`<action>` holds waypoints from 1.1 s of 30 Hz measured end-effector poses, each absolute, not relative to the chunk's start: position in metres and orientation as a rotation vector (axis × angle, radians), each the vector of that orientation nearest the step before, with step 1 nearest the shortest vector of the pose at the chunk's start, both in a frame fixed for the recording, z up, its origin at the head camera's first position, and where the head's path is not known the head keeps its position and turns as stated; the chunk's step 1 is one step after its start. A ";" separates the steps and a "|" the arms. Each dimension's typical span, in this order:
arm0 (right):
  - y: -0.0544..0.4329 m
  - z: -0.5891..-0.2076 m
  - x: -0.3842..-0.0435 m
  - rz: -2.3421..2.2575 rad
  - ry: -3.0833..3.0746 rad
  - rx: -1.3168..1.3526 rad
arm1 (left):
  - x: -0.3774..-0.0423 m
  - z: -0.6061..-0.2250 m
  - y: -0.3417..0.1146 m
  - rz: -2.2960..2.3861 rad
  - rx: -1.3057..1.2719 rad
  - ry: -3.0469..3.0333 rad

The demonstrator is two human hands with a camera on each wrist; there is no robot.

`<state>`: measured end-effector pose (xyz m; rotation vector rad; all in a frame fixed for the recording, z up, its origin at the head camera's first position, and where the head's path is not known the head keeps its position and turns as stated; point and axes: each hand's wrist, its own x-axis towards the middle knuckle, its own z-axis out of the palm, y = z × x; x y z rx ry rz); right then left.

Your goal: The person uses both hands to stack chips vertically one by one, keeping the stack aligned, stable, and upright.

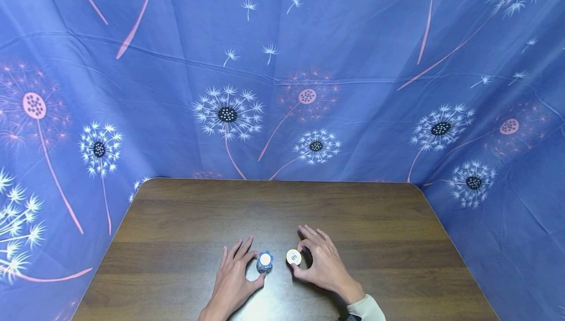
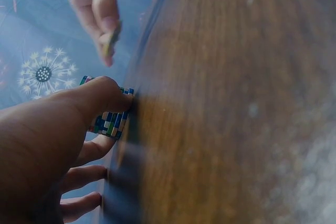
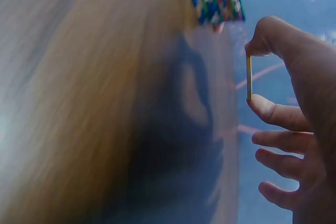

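Note:
A stack of poker chips (image 1: 265,261) with a blue-and-white chip on top stands on the wooden table. My left hand (image 1: 236,277) holds it between thumb and index finger, the other fingers spread out. Striped edges in several colours show on the stack (image 2: 111,121) in the left wrist view. To its right, my right hand (image 1: 324,262) pinches a single yellow-rimmed poker chip (image 1: 294,257) by its edges. That chip (image 3: 249,77) appears edge-on in the right wrist view, raised off the table and apart from the stack.
The brown wooden table (image 1: 198,213) has rounded far corners. Behind it and along both sides hangs a blue cloth (image 1: 362,115) with dandelion prints. A pale sleeve (image 1: 367,307) and a dark band (image 1: 350,317) are at my right wrist.

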<state>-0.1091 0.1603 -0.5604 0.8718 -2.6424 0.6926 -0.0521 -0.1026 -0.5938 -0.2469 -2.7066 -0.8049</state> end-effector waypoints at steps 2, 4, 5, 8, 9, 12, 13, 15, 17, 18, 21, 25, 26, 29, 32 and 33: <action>0.151 -0.557 -0.109 0.696 -2.641 0.902 | -0.052 -0.594 -0.103 -0.801 -0.247 -2.708; 0.141 -0.553 -0.109 0.691 -2.644 0.931 | -0.052 -0.593 -0.103 -0.800 -0.244 -2.714; 0.137 -0.551 -0.110 0.688 -2.647 0.947 | -0.052 -0.593 -0.103 -0.798 -0.242 -2.720; 0.126 -0.547 -0.110 0.664 -2.645 0.990 | -0.053 -0.592 -0.103 -0.802 -0.238 -2.740; 0.123 -0.547 -0.110 0.655 -2.639 1.005 | -0.053 -0.592 -0.103 -0.806 -0.239 -2.746; 0.115 -0.544 -0.110 0.625 -2.633 1.038 | -0.054 -0.591 -0.102 -0.813 -0.241 -2.754; 0.113 -0.543 -0.110 0.617 -2.633 1.046 | -0.054 -0.591 -0.102 -0.814 -0.241 -2.754; 0.109 -0.542 -0.110 0.600 -2.636 1.060 | -0.053 -0.591 -0.102 -0.811 -0.242 -2.753; 0.106 -0.541 -0.110 0.582 -2.644 1.067 | -0.054 -0.591 -0.103 -0.804 -0.244 -2.752; 0.105 -0.541 -0.110 0.575 -2.645 1.070 | -0.054 -0.591 -0.103 -0.802 -0.244 -2.752; 0.102 -0.541 -0.110 0.556 -2.649 1.077 | -0.054 -0.591 -0.103 -0.800 -0.246 -2.748; 0.100 -0.542 -0.111 0.547 -2.645 1.082 | -0.054 -0.592 -0.103 -0.808 -0.243 -2.745; 0.100 -0.542 -0.111 0.545 -2.640 1.083 | -0.054 -0.592 -0.103 -0.808 -0.242 -2.747; 0.099 -0.543 -0.111 0.535 -2.632 1.084 | -0.054 -0.592 -0.103 -0.812 -0.239 -2.755; 0.099 -0.544 -0.111 0.529 -2.630 1.083 | -0.053 -0.592 -0.103 -0.814 -0.237 -2.763; 0.098 -0.544 -0.111 0.526 -2.633 1.081 | -0.053 -0.592 -0.103 -0.816 -0.237 -2.764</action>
